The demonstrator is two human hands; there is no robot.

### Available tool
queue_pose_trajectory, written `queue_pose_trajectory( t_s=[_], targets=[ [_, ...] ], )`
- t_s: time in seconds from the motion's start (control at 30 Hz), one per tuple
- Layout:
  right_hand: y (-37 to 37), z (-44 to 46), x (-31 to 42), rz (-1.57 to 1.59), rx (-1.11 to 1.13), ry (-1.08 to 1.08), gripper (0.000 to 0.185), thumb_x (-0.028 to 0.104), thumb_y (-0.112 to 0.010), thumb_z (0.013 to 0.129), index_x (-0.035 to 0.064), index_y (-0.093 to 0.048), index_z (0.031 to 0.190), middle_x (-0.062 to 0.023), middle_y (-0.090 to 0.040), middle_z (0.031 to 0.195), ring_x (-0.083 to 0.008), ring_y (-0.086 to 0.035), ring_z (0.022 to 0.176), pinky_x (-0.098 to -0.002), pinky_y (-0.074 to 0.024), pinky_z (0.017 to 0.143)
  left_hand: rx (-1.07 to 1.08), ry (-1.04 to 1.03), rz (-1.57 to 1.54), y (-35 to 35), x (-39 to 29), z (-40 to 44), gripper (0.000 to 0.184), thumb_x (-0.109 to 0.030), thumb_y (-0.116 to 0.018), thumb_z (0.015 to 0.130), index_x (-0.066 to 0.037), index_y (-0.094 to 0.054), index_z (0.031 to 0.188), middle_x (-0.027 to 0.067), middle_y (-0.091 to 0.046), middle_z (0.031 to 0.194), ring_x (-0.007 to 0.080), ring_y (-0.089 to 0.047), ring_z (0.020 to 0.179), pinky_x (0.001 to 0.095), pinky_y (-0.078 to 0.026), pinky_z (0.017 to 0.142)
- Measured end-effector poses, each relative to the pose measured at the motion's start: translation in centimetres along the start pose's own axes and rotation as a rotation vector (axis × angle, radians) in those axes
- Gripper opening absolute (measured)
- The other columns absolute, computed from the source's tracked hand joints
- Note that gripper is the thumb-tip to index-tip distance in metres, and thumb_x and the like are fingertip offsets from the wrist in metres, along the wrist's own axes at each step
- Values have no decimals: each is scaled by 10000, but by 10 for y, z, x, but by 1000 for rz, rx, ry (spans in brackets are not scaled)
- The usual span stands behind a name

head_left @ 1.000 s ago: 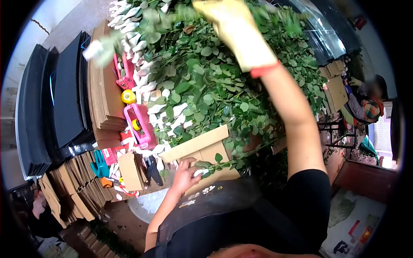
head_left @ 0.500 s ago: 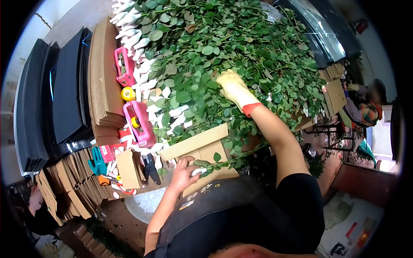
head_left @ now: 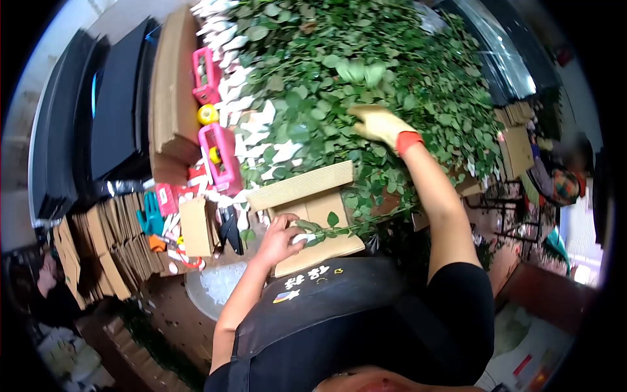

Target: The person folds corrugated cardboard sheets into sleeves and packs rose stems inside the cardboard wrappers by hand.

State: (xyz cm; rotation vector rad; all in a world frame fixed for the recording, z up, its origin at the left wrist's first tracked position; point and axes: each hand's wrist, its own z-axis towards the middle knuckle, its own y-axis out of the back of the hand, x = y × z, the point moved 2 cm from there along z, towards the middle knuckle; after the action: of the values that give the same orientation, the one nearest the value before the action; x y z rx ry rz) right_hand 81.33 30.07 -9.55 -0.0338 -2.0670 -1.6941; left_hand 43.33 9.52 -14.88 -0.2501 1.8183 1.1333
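My bare left hand (head_left: 281, 240) is closed around the white-wrapped head (head_left: 302, 239) of a leafy flower stem (head_left: 333, 230). The stem lies to the right across an opened piece of cardboard (head_left: 323, 256), whose corrugated flap (head_left: 304, 184) stands up at the back. My right hand (head_left: 380, 124), in a pale yellow glove with a red cuff, is over a broad heap of leafy stems (head_left: 405, 72). Its fingertips are blurred among the leaves, so their grip is unclear. White-wrapped heads (head_left: 232, 62) line the heap's left side.
Pink tape dispensers (head_left: 221, 160) and a yellow tape roll (head_left: 208, 115) stand by tall cardboard sheets (head_left: 173, 98). Left of my hand are a teal glove (head_left: 151, 215), cut cardboard pieces (head_left: 196, 225) and a round container (head_left: 219, 287). A person (head_left: 562, 179) is at far right.
The view has shifted, with the scene lying further right. My right hand has turned and its fingers point left over the leaves. My left hand keeps its hold on the stem's head.
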Motion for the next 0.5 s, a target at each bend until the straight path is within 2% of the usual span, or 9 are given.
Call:
queue_pose_trajectory(
  t_s=[0.03, 0.07, 0.1, 0.2, 0.3, 0.37, 0.43, 0.47, 0.5],
  targets=[
    [13, 0, 5, 94, -33, -42, 462, 320, -611, 946, 52, -647, 1321, -238, -688, 1274, -392, -675, 1141, -450, -534, 1012, 4, 4, -11, -1, 0, 0, 261, -238, -812, 793, -94, -799, 1010, 115, -612, 1297, 343, -550, 1232, 426, -466, 1051],
    [35, 2, 23, 271, 147, -311, 436, 351, -573, 965, 55, -666, 1272, -248, -685, 1267, -394, -678, 1131, -460, -535, 994, -6, -13, 4, -3, 2, -1, 253, -239, -811, 798, -95, -798, 1006, 115, -611, 1296, 341, -549, 1231, 427, -469, 1049],
    [20, 13, 9, 177, 254, -405, 398, 347, -584, 986, 42, -674, 1226, -235, -695, 1241, -398, -671, 1128, -471, -532, 974, -19, -21, 9, -1, 0, -1, 247, -238, -811, 795, -96, -796, 997, 113, -612, 1282, 341, -550, 1224, 428, -467, 1049],
    [6, 18, 36, -207, 109, -82, 324, 328, -634, 986, 81, -700, 1185, -179, -717, 1183, -379, -680, 1092, -483, -542, 942, -19, -55, 31, -1, 2, -1, 265, -261, -803, 807, -107, -791, 1022, 113, -602, 1277, 325, -562, 1208, 422, -466, 1032],
    [32, 34, 47, -352, 113, -171, 287, 251, -691, 930, 128, -709, 1189, -125, -725, 1192, -350, -675, 1130, -447, -547, 964, -12, -63, 19, -2, 5, -3, 276, -267, -800, 818, -101, -787, 1037, 121, -603, 1287, 335, -550, 1223, 442, -459, 1039],
    [63, 18, 67, -166, -399, -6, 266, 156, -746, 856, 100, -734, 1116, -122, -728, 1212, -353, -666, 1155, -450, -534, 998, -34, -65, 9, -3, 5, -2, 254, -270, -809, 809, -94, -785, 991, 120, -603, 1277, 338, -542, 1232, 440, -461, 1045],
    [96, -7, 112, -336, -842, 149, 262, 86, -771, 792, 74, -737, 1051, -134, -726, 1245, -355, -656, 1182, -468, -514, 1040, -45, -67, 8, -5, 8, -3, 246, -274, -815, 806, -90, -784, 966, 119, -604, 1272, 341, -537, 1239, 438, -462, 1049],
    [101, -9, 106, -452, -743, 355, 259, 76, -788, 755, 53, -715, 1002, -140, -735, 1208, -353, -651, 1199, -486, -499, 1056, -47, -66, 13, -6, 9, -3, 248, -277, -816, 806, -88, -783, 963, 120, -605, 1272, 341, -535, 1241, 437, -462, 1050],
    [96, -7, 101, -413, -618, 339, 232, 101, -768, 801, 74, -692, 1019, -124, -742, 1148, -350, -648, 1202, -485, -485, 1071, -46, -69, 18, -7, 10, -3, 249, -280, -817, 806, -87, -783, 960, 120, -605, 1273, 342, -534, 1244, 436, -462, 1052]
  ],
)
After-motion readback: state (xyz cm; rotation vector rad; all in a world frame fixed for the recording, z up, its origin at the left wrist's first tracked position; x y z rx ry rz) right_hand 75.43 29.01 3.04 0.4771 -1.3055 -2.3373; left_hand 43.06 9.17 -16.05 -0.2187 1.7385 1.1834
